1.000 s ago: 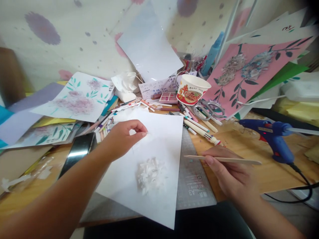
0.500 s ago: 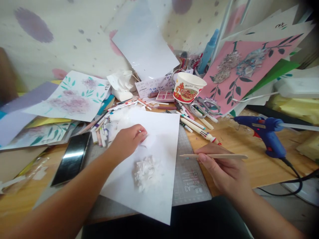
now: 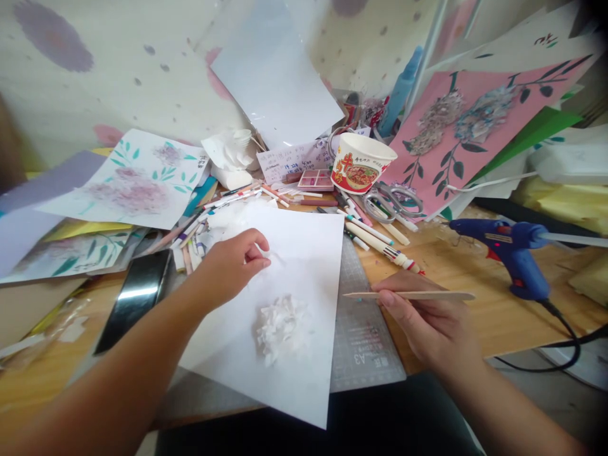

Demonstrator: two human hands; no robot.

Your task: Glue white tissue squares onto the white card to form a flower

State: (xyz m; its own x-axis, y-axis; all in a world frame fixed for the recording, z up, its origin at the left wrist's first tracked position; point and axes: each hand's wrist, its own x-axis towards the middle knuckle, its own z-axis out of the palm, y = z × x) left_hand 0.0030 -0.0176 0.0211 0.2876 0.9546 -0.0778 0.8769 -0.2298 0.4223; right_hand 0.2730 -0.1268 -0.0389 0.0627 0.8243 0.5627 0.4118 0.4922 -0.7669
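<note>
paper flower point(image 3: 282, 326) near left hand point(image 3: 232, 263), not touching

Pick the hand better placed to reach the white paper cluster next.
Left, likely. The left hand is over the white sheet, close beside the paper cluster, fingers pinched. The right hand is off the sheet, gripping a wooden stick.
</note>
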